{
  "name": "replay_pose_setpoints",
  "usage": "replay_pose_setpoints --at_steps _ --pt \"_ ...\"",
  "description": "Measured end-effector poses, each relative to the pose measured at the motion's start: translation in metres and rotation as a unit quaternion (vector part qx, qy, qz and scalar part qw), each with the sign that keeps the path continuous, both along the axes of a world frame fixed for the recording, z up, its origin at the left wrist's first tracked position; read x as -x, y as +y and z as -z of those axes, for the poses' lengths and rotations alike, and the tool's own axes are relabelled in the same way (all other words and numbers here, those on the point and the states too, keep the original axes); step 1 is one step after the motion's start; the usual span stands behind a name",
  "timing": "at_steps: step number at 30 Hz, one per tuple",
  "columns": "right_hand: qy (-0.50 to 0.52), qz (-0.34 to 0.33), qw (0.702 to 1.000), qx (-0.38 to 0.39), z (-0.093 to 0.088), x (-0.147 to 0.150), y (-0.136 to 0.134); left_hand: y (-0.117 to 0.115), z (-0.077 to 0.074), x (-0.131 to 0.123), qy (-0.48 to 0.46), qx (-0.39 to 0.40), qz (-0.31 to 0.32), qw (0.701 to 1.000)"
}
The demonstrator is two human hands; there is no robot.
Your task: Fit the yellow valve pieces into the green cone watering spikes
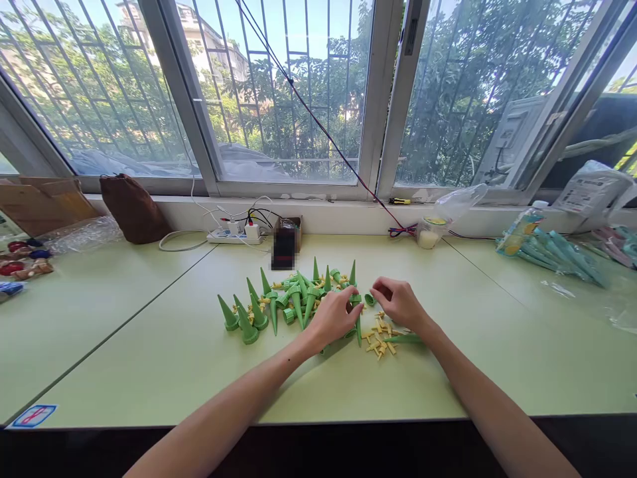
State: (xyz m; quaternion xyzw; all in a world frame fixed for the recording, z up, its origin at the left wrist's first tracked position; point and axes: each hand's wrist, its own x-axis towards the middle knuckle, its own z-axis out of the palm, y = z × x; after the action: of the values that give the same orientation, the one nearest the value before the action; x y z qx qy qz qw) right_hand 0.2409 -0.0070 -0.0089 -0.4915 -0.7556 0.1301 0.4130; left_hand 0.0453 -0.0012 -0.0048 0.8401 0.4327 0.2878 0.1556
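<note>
The left hand (336, 315) is at the right side of the heap of green spikes (296, 302), thumb and fingers pinching a capped spike (358, 332) that points down; the right hand (395, 299) is just right of the heap, fingers bent and drawn close, a green cap (369, 300) at their tips; whether they grip it I cannot tell; yellow pegs (381, 345) lie loose right of the heap, toward the person, another spike (404, 338) lying flat beside them; other spikes (247, 328) stand points up at the heap's left end; behind the heap are a box (299, 234) and a power strip (236, 238); a jar (429, 235) stands behind it to the right, a bottle (520, 229) farther right; a brown bag (133, 211) sits behind it to the left.
</note>
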Motion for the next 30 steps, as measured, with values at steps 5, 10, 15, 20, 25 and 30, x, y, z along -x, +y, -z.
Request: replay_pose_setpoints --at_steps 5,10,15,20,25,30 --pt "-0.081 -0.042 0.996 0.016 -0.005 -0.014 0.001 0.003 0.003 0.001 0.042 0.003 -0.021 0.999" --pt "-0.135 -0.061 0.987 0.057 -0.004 -0.027 0.002 0.004 0.007 0.002 0.078 0.001 -0.036 0.996" --pt "-0.136 -0.083 0.983 0.093 -0.001 -0.028 0.001 0.005 0.008 0.003 0.087 -0.003 -0.035 0.996" --pt "-0.160 -0.085 0.978 0.103 -0.001 -0.027 0.000 0.003 0.005 0.002 0.074 -0.009 -0.031 0.997" --pt "-0.176 -0.077 0.975 0.115 0.000 -0.025 0.001 0.001 0.002 0.001 0.055 -0.018 -0.038 0.998" --pt "-0.118 -0.034 0.989 0.083 0.000 -0.019 0.003 0.003 0.003 0.002 0.044 -0.028 -0.039 0.998"
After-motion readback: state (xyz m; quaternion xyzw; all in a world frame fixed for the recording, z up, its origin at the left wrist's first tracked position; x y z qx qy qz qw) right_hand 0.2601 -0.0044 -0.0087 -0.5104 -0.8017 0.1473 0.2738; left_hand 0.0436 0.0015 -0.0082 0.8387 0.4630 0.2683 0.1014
